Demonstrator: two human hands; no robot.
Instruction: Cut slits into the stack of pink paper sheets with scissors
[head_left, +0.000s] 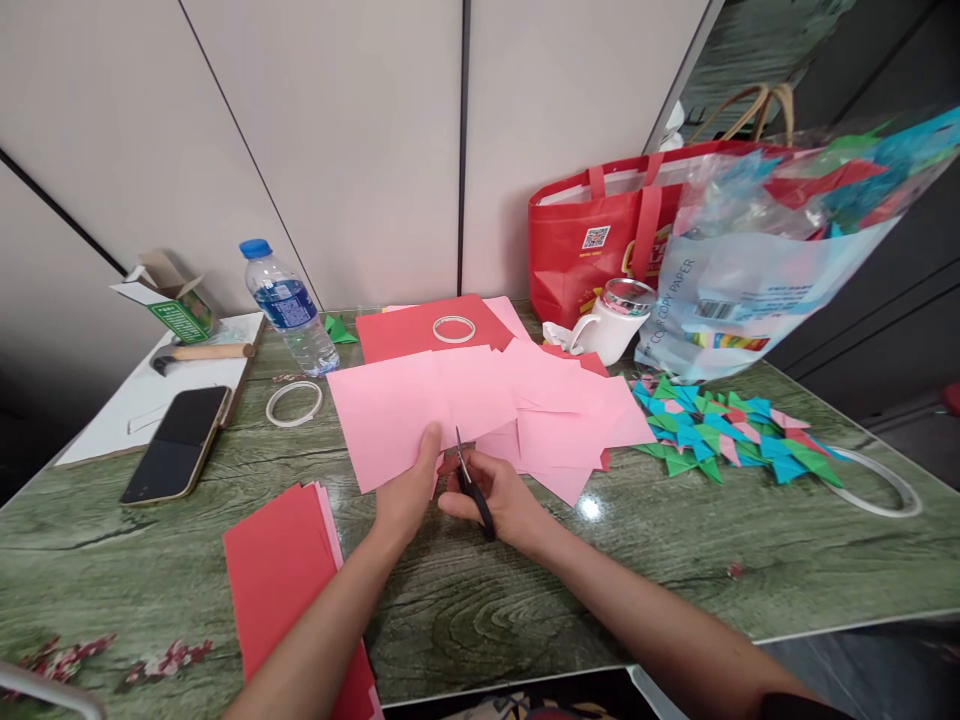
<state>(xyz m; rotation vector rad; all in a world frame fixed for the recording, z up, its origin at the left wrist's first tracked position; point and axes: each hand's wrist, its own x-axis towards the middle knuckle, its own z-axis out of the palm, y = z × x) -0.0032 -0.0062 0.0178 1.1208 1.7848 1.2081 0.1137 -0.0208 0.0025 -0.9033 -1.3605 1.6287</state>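
My left hand (407,492) is closed on a sheet of pink paper (386,410), thumb on top along its lower edge. In my right hand (506,497) is a pair of black-handled scissors (482,508), the fingers wrapped around the handles. The blades point away from me and meet the paper's near edge, close to my left thumb. Whether the blades are parted is hard to make out. Behind and to the right, more pink pieces (566,430) lie loosely overlapped. A red sheet (420,328) with a roll of white tape (454,330) on it lies beyond.
Stacked red and pink paper (281,570) lies under my left forearm. Left are a phone (180,440), a wooden-handled tool (214,351), a tape roll (294,404) and a water bottle (291,310). Right are folded paper pieces (720,432), a mug (611,325) and bags (577,225).
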